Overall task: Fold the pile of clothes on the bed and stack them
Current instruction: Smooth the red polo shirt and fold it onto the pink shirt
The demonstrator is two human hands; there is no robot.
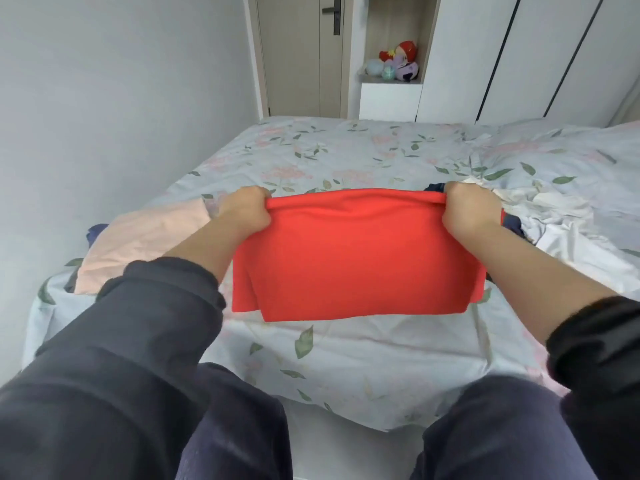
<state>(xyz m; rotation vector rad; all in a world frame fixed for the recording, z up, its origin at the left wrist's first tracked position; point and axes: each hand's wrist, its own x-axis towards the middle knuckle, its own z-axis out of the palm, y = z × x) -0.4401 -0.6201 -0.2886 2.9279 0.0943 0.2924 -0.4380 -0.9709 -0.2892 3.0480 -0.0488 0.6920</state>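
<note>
Head view, bedroom. I see both hands raised over the near part of the bed (346, 362), which wears a pale floral cover.

The left hand (247, 211) has its fingers curled tightly round the left end of the upper edge of a folded red garment (356, 258). The right hand (469, 209) grips the right end of that edge in the same way. Between them the edge is pulled taut.

The red garment's long axis runs left to right, across the bed. Its gripped edge lies on the far side and its free lower edge points toward the near side. A narrower folded layer shows at its lower left corner. I cannot tell whether the lower edge touches the bed.

A pink garment (138, 240) lies flat on the bed to the left, beside the left forearm, with a dark garment (94, 233) showing under its far left corner. To the right lies crumpled white cloth (561, 216), and a navy garment (512, 225) shows just behind the right hand.

Beyond the bed's far end stand a door (298, 53) and a shelf niche holding plush toys (398, 64).
</note>
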